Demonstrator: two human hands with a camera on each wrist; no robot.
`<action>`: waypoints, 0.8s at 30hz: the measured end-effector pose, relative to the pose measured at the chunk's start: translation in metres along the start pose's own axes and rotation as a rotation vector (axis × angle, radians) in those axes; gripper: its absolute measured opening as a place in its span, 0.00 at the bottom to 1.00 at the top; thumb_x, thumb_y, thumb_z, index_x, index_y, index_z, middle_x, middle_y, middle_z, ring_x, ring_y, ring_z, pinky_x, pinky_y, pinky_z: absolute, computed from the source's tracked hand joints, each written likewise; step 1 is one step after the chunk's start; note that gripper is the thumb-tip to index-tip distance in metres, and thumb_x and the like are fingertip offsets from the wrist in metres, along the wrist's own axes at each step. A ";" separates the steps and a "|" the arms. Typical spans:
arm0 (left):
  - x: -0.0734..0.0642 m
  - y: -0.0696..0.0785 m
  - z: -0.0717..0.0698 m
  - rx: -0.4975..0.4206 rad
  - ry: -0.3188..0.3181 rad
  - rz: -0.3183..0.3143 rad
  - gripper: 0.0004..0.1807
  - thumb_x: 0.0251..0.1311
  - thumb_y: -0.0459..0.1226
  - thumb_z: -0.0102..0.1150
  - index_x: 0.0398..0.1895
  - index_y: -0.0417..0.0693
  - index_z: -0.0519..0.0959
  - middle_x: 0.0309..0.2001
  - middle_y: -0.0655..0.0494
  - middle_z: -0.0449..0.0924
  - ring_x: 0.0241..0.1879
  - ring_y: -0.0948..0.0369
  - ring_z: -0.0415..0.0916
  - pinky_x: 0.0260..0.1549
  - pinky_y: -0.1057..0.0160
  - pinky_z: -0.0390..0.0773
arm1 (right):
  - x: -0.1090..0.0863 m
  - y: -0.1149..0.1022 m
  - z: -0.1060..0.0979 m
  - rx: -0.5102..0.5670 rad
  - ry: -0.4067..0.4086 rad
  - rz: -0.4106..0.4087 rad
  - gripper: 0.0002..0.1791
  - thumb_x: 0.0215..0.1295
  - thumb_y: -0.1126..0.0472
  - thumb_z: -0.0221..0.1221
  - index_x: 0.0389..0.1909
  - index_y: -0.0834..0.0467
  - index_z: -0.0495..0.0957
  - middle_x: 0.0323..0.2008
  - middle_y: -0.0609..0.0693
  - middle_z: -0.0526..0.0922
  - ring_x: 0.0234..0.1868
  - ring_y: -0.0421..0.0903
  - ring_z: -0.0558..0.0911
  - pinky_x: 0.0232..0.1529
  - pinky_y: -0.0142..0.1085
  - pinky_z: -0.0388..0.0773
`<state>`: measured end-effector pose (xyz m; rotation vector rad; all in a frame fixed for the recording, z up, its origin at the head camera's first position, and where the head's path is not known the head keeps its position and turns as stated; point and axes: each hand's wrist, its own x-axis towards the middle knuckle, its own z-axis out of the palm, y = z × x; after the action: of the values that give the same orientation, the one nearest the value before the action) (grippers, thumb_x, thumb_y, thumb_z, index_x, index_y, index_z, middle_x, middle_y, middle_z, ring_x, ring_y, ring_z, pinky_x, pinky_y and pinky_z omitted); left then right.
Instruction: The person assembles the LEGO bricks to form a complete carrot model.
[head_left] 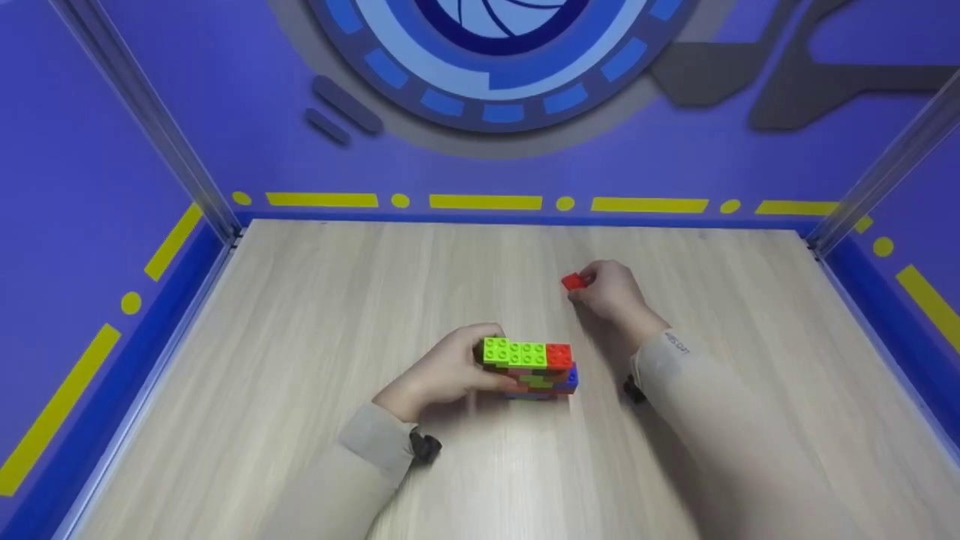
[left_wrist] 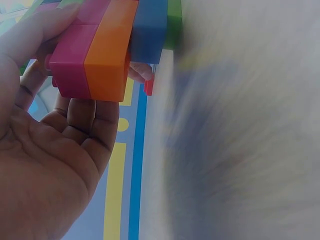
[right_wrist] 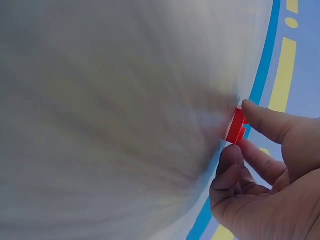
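My left hand (head_left: 454, 365) grips the left end of a block of stacked toy bricks (head_left: 529, 355). Its top row is lime green with one red brick at the right end, and a blue brick juts out lower right. In the left wrist view, magenta, orange, blue and green layers of the stack (left_wrist: 107, 55) show above the curled fingers of the left hand (left_wrist: 55, 150). Farther back and to the right, my right hand (head_left: 611, 291) pinches a small red brick (head_left: 574, 281) at the table surface. The right wrist view shows that red brick (right_wrist: 235, 126) between thumb and fingers.
Under both hands lies a pale wood-grain table (head_left: 337, 285). Blue-purple panels (head_left: 480, 172) with yellow dashes rise at its back and sides, joined by metal corner posts (head_left: 150, 112).
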<state>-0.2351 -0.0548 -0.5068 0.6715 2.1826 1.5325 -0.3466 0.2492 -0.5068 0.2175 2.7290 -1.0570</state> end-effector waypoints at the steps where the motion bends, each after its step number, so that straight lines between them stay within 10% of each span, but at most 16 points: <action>1: 0.000 0.000 0.000 0.000 0.000 0.000 0.19 0.61 0.39 0.87 0.47 0.53 0.82 0.54 0.61 0.92 0.54 0.62 0.85 0.63 0.54 0.83 | 0.001 0.000 0.000 -0.005 0.001 0.008 0.27 0.76 0.60 0.71 0.70 0.66 0.79 0.64 0.64 0.84 0.58 0.57 0.81 0.69 0.53 0.83; 24: -0.001 0.004 -0.001 0.027 0.014 -0.014 0.19 0.60 0.39 0.87 0.44 0.58 0.82 0.50 0.67 0.91 0.52 0.64 0.83 0.63 0.53 0.82 | -0.030 0.005 -0.004 0.140 -0.011 -0.080 0.26 0.74 0.52 0.73 0.66 0.60 0.82 0.61 0.59 0.85 0.57 0.56 0.80 0.60 0.45 0.81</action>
<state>-0.2339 -0.0548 -0.5024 0.6554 2.2172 1.5073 -0.3168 0.2536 -0.4993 0.1249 2.6763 -1.2683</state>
